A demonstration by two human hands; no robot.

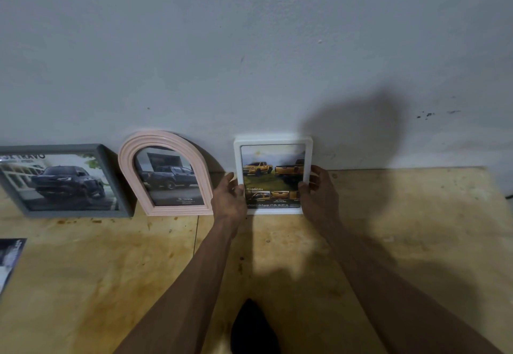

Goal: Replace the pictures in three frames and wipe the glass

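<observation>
- White frame (273, 140) stands upright on the bench (388, 228), top edge against the wall (249, 48), right of the other two frames. It holds a yellow-truck picture.
- Left hand (229, 196) grips the frame's left edge, fingers curled round it, thumb on the front.
- Right hand (319, 190) grips the right edge the same way, thumb on the front rim.
- Pink frame (165, 173), arched, leans on the wall just left of the left hand; grey frame (63, 181) leans further left. Both show dark trucks.
- Loose print (9, 259) lies at the bench's far left edge.
- Looks like the last frame is being set in place, so the task is likely near its end.
- Risk: let go at too steep a lean and the frame's base slides out on the smooth wood, then it falls flat and the glass may crack.
- Risk: thumbs on the front may smear wiped glass.
- Risk: left elbow or wrist swinging out may knock the pink frame, which is close.
</observation>
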